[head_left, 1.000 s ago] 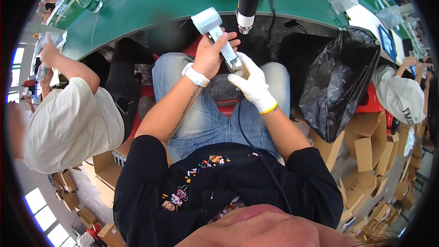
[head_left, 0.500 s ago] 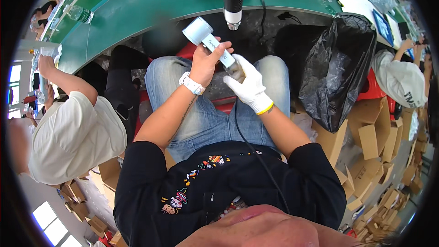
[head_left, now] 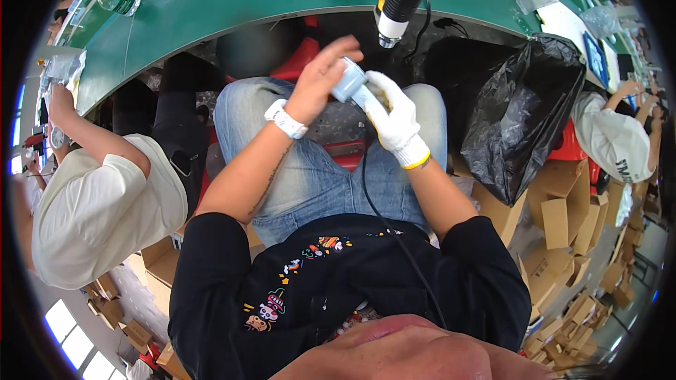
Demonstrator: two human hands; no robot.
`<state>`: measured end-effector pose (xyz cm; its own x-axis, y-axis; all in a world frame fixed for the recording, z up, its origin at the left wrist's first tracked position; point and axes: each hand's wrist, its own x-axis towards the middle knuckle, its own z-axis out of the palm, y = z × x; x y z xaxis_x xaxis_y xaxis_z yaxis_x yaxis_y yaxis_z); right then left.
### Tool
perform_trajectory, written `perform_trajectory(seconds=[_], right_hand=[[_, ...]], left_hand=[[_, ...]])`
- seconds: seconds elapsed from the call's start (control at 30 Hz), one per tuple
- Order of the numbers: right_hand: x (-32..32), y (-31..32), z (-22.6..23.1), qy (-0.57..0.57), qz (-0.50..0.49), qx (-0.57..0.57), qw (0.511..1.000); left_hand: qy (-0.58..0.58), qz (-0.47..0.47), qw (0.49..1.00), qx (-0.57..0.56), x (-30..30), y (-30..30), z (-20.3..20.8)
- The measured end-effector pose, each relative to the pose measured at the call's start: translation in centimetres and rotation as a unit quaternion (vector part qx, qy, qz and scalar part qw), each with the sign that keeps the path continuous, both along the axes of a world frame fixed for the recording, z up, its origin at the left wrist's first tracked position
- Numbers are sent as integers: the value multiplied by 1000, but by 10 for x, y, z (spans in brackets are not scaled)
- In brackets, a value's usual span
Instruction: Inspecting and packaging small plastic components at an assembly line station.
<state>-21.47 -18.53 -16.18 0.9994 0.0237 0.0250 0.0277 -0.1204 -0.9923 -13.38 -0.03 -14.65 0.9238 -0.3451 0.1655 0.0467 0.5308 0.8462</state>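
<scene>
Over my lap is a pale blue handheld device [head_left: 348, 82] with a wide round head and a narrow, flat handle. My right hand [head_left: 394, 114], in a white knitted glove with a yellow cuff edge, is closed around the handle. The head points up and to the left. Bare and wearing a white watch, my left hand [head_left: 320, 81] is beside the device's head with its fingers stretched out past it. It seems to touch the head's left side, though the exact contact is hidden.
A black hose with a metal nozzle [head_left: 398, 10] hangs just beyond my hands, before the green table [head_left: 282, 0]. A black plastic bag [head_left: 524, 112] stands at right, above open cardboard boxes [head_left: 563, 197]. A co-worker in a white shirt [head_left: 105, 211] sits at left.
My left hand has let go of the handle and moved up beside the head. The device has turned and shifted right in my right hand. The hose appears farther right.
</scene>
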Motion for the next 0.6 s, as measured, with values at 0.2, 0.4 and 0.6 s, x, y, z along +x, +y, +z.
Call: perform_trajectory(seconds=[0.2,0.4,0.6], right_hand=[[31,-12,13,130,-157,395,896],[30,-29,16,174,-127,445,869],[8,-52,9,269,216,469,813]], left_hand=[[166,-35,968,186,-7,0,5],[140,-7,987,81,-4,3,5],[25,28,998,46,-6,7,4]])
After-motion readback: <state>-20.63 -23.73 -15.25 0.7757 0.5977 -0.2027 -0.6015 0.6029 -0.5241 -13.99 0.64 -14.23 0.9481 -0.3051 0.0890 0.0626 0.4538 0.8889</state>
